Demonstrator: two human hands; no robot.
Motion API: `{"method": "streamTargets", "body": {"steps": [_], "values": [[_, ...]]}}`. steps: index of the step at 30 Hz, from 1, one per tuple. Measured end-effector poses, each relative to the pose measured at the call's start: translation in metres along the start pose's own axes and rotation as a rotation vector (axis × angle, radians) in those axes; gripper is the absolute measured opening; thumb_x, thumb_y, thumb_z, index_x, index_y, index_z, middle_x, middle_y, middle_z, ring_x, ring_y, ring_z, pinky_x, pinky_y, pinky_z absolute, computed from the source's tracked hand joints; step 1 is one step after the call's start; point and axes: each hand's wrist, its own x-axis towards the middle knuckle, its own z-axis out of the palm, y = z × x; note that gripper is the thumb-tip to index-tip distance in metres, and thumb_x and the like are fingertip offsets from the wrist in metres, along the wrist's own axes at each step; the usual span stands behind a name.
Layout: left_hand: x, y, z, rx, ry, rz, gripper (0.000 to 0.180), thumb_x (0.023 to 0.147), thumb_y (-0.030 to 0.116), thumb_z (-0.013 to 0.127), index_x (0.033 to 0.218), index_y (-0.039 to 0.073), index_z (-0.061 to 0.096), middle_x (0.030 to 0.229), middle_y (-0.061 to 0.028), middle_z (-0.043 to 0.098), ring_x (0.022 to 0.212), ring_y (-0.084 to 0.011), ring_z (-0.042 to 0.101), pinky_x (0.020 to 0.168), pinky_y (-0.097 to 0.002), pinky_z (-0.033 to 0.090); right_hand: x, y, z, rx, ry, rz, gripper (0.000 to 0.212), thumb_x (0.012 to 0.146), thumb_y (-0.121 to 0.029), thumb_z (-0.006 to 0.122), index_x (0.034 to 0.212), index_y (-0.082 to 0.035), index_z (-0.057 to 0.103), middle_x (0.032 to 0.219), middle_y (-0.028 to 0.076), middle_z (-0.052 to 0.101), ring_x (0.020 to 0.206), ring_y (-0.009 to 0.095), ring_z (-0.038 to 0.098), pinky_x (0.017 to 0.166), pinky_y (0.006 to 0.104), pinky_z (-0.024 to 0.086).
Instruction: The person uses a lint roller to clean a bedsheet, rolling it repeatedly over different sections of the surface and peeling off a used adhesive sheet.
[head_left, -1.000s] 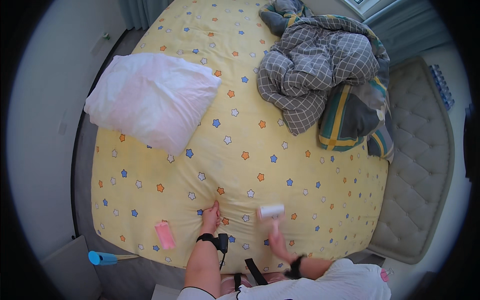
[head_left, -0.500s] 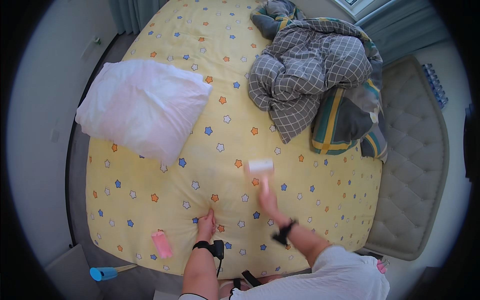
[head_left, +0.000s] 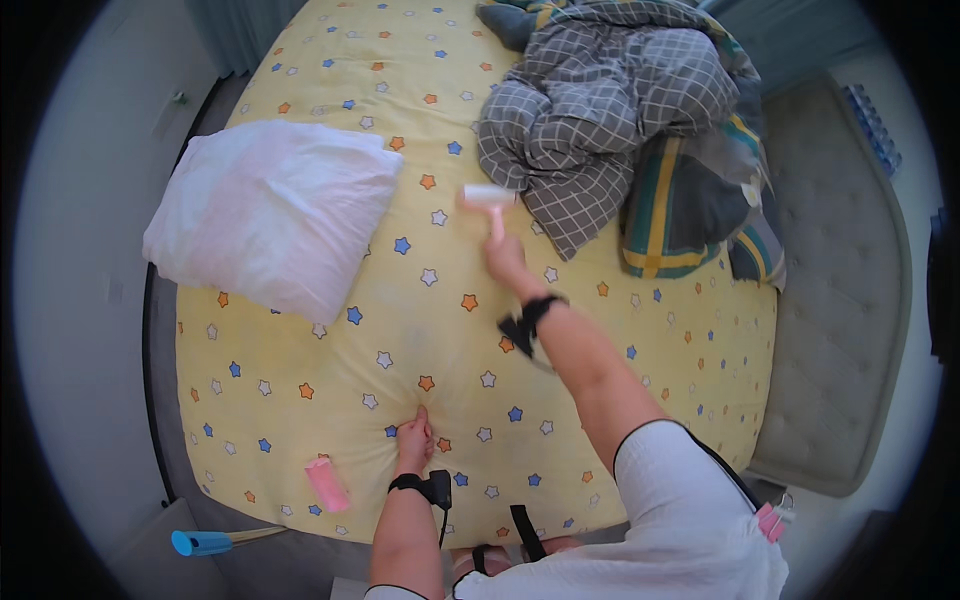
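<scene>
My right hand [head_left: 508, 262] is wrapped round the handle of a pink lint roller [head_left: 490, 197] with a white roll. The roller lies against the yellow star-patterned bed sheet [head_left: 330, 415], just left of a grey checked quilt [head_left: 600, 110]. Close to the bed's near edge, my left hand [head_left: 415, 440] rests on the sheet with its fingers curled in. Creases spread out around it; whether cloth is pinched inside those fingers is hidden. A pink rectangular item [head_left: 327, 485], possibly a roller cover, lies to the left of that hand.
A folded white-pink quilt or pillow [head_left: 275, 215] lies at the bed's left. Beyond the right side stands a tufted grey headboard [head_left: 835, 330], with a patterned pillow [head_left: 680, 210] near it. A blue-ended stick-like item [head_left: 205, 543] pokes out at lower left.
My right hand has pushed the lint roller away from me and slightly left, up beside the checked quilt, and the arm is now stretched out. My left hand has stayed in place.
</scene>
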Motion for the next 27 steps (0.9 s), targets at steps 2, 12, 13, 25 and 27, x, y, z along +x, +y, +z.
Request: {"method": "streamTargets", "body": {"steps": [2, 12, 13, 25, 27], "values": [[-0.004, 0.002, -0.006, -0.004, 0.041, -0.005, 0.053, 0.088, 0.049, 0.059, 0.055, 0.013, 0.038, 0.044, 0.0055, 0.028, 0.031, -0.0074, 0.022, 0.033, -0.0244, 0.014, -0.114, 0.012, 0.0, 0.125, -0.082, -0.022, 0.066, 0.082, -0.007, 0.045, 0.144, -0.016, 0.024, 0.078, 0.026, 0.058, 0.071, 0.042, 0.058, 0.06, 0.0498, 0.045], [-0.004, 0.001, -0.005, 0.011, 0.053, 0.003, 0.054, 0.088, 0.05, 0.057, 0.055, 0.012, 0.039, 0.044, 0.0057, 0.027, 0.031, -0.0074, 0.022, 0.032, -0.0245, 0.014, -0.283, 0.01, -0.051, 0.326, -0.144, 0.436, 0.068, 0.084, -0.008, 0.04, 0.147, -0.014, 0.014, 0.062, 0.015, 0.053, 0.054, 0.026, 0.055, 0.047, 0.0427, 0.041], [-0.002, 0.001, -0.01, -0.005, 0.055, -0.001, 0.054, 0.088, 0.05, 0.058, 0.055, 0.013, 0.039, 0.043, 0.0057, 0.027, 0.031, -0.0074, 0.022, 0.032, -0.0246, 0.014, -0.208, 0.0, -0.064, 0.43, -0.169, 0.443, 0.066, 0.085, -0.008, 0.039, 0.146, -0.015, 0.016, 0.062, 0.015, 0.052, 0.054, 0.026, 0.054, 0.047, 0.043, 0.041], [-0.002, 0.001, -0.005, -0.019, 0.055, 0.01, 0.053, 0.09, 0.047, 0.056, 0.054, 0.013, 0.038, 0.043, 0.0055, 0.027, 0.03, -0.0078, 0.023, 0.032, -0.0247, 0.014, -0.354, 0.071, -0.051, 0.132, -0.089, 0.471, 0.051, 0.088, -0.015, 0.042, 0.139, -0.016, 0.034, 0.058, 0.007, 0.051, 0.05, 0.021, 0.052, 0.045, 0.0372, 0.04], [-0.002, -0.001, -0.001, -0.01, 0.059, 0.003, 0.053, 0.091, 0.047, 0.054, 0.054, 0.013, 0.038, 0.043, 0.0054, 0.028, 0.031, -0.0076, 0.022, 0.032, -0.0245, 0.014, -0.415, 0.071, -0.053, 0.104, -0.177, 0.496, 0.07, 0.085, -0.01, 0.041, 0.147, -0.019, 0.012, 0.057, 0.009, 0.05, 0.048, 0.022, 0.053, 0.042, 0.0365, 0.041]]}}
